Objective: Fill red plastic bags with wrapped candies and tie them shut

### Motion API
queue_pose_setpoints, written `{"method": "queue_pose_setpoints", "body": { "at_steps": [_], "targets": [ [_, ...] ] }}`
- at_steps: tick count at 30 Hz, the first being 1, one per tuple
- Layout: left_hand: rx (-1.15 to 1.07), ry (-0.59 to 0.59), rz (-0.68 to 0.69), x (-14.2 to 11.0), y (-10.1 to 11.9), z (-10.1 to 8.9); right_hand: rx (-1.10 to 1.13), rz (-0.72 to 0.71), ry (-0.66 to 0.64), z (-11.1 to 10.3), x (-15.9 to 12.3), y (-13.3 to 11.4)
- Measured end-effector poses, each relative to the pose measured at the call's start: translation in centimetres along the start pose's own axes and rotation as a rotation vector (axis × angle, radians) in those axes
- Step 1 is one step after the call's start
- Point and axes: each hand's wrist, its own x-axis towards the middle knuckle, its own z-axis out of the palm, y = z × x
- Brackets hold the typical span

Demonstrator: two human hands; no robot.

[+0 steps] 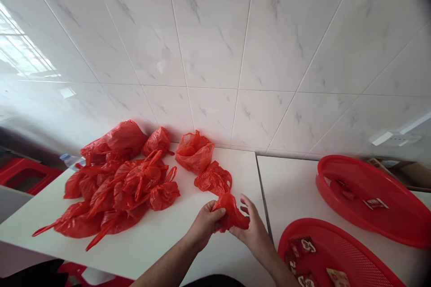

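My left hand (206, 224) is closed on a red plastic bag (230, 210), pinching its side between thumb and fingers. On the bag's other side, my right hand (252, 226) has its fingers spread, with the thumb touching the lower edge. What the bag contains, if anything, cannot be seen. Just behind it lies a crumpled heap of thin red bags (213, 177). Farther back, a red bag with open handles (194, 150) stands against the wall. To the left are several filled, tied red bags (134, 179) in a pile on the white table (188, 242).
At the right, a red plastic basket (340, 228) holds several small packets (308, 245). Behind it, a red tray (400, 193) has a few wrapped packets. A cardboard box (404, 170) stands beyond. Tiled wall (215, 54) borders the tables; a clear bottle (69, 160) is at far left.
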Motion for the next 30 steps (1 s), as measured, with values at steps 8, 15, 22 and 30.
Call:
{"method": "queue_pose_setpoints", "body": {
  "at_steps": [8,15,22,30],
  "targets": [
    [-0.277,0.168,0.032,0.5,4.2,-2.9,0.465,0.353,-0.2,-5.3,2.7,1.3],
    [-0.327,0.262,-0.05,0.8,3.1,-2.5,0.049,0.131,0.388,-4.1,2.2,-0.4],
    [-0.348,0.242,-0.066,0.3,-0.4,-0.8,-0.343,0.128,-0.211,5.8,-1.0,4.6],
    [-0.017,0.18,0.21,-0.9,2.6,-2.3,-0.456,0.209,-0.046,5.2,0.9,8.7]
  ]
}}
